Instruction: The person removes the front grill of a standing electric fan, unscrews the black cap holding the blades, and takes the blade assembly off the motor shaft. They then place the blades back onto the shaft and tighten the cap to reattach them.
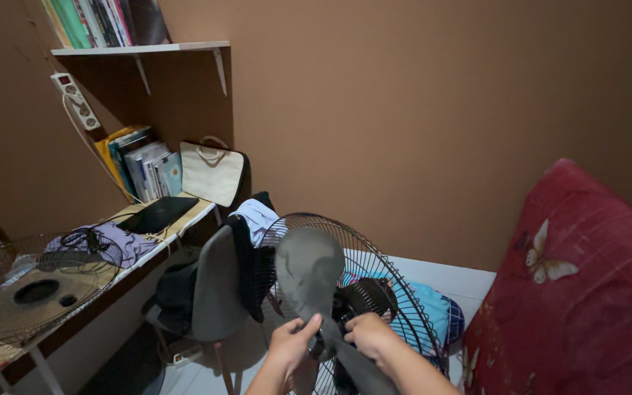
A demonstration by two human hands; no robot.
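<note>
Probably a home bedroom, desk, bookshelf, red bedding

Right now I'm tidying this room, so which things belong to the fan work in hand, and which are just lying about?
In hand:
left hand
right hand
grey fan blade
rear fan guard
front fan guard on the desk

Lying about:
laptop
books
cream bag
chair
red cushion

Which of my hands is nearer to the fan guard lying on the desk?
Left. The left hand, on the grey fan blade, lies toward the desk side; the right hand is farther from the guard.
</note>
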